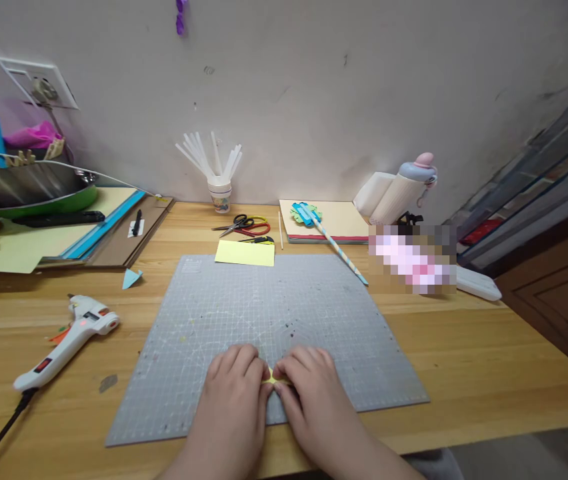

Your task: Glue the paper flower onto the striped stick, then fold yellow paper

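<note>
My left hand point(234, 390) and my right hand point(309, 387) rest side by side on the near part of a grey cutting mat point(264, 313). Both have their fingers curled and pinched together on a small yellow piece of paper point(274, 377), of which only a sliver shows between the fingertips. The rest of the paper is hidden under my fingers.
A white glue gun point(71, 337) with a black cord lies left of the mat. A yellow sheet point(245, 253), scissors point(241, 225), a cup of glue sticks point(219, 190), a notebook point(329, 223) and a bottle point(404, 190) lie behind it. Papers and a metal pan point(29, 187) sit far left.
</note>
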Tool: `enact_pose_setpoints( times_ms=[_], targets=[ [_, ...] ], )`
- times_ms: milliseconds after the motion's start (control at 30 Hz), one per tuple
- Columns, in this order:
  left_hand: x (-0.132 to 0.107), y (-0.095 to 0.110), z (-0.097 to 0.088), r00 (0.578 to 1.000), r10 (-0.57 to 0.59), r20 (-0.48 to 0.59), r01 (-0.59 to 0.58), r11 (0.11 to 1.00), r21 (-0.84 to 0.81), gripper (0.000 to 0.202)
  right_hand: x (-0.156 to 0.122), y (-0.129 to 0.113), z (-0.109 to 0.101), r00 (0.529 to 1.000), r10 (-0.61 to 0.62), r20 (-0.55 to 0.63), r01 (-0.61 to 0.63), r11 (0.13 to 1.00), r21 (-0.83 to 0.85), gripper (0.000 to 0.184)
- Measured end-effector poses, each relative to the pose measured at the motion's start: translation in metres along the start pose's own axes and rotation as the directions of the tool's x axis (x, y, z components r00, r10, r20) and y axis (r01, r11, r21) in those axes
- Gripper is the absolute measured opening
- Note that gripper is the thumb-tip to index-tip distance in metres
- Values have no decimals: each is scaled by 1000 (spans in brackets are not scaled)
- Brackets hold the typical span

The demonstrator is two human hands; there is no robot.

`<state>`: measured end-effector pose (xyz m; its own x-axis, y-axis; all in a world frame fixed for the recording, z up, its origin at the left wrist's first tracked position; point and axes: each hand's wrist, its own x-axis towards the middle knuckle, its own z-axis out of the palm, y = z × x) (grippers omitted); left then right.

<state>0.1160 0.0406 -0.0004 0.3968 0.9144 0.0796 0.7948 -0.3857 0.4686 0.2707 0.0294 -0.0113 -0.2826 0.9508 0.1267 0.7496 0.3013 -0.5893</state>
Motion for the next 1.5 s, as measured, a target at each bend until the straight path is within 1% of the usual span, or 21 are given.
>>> enact_pose_setpoints(
  times_ms=[233, 400, 500, 567, 667, 833, 933, 1067, 1233, 1333, 1500],
  targets=[
    [3, 0, 0, 1000, 1, -5, -1, 1000, -7, 9, -4, -1, -2, 999, 10, -33, -9, 999, 31, 12],
    [-1, -1, 4, 999, 42, -23, -40, 996, 82, 9, -4, -2, -1, 1000, 6, -25, -6, 1000, 1, 14],
    [-5, -3, 3, 999, 36, -38, -30, 990, 140, 7, -4, -1, -1, 1000, 15, -19, -15, 1000, 0, 13],
    [-7, -5, 1, 999, 23, -45, -16, 989, 147, 7, -5, -1, -3, 1000, 17, -12, -17, 1000, 9, 13],
    [-8, -8, -1, 999, 21, -25, -18, 994, 110, 8, -5, -2, -6, 1000, 7, 3, -7, 1000, 17, 12],
    [-6, -9, -1, 999, 31, 6, -31, 996, 80, 12, -1, -4, -7, 998, -46, 31, 45, 999, 17, 11],
    [-6, -10, -2, 1000, 30, 4, -30, 996, 89, 9, 0, -5, -7, 1000, -8, 23, 8, 1000, 3, 12],
    [-6, -8, -7, 1000, 14, 8, -14, 995, 99, 11, 4, -7, -12, 998, 57, 31, -56, 998, -38, 7],
    [1, -6, -15, 997, -4, 73, -2, 996, 84, 14, 16, -6, -24, 990, 66, 122, -59, 997, -56, 11],
    [4, -6, -18, 997, 0, 75, -7, 995, 95, 16, 21, -5, -27, 989, 40, 145, -34, 998, -44, 15],
    [5, -2, -20, 997, 42, 70, -54, 983, 174, 20, 25, -6, -26, 991, 12, 136, -9, 1000, -23, 18]
  ],
)
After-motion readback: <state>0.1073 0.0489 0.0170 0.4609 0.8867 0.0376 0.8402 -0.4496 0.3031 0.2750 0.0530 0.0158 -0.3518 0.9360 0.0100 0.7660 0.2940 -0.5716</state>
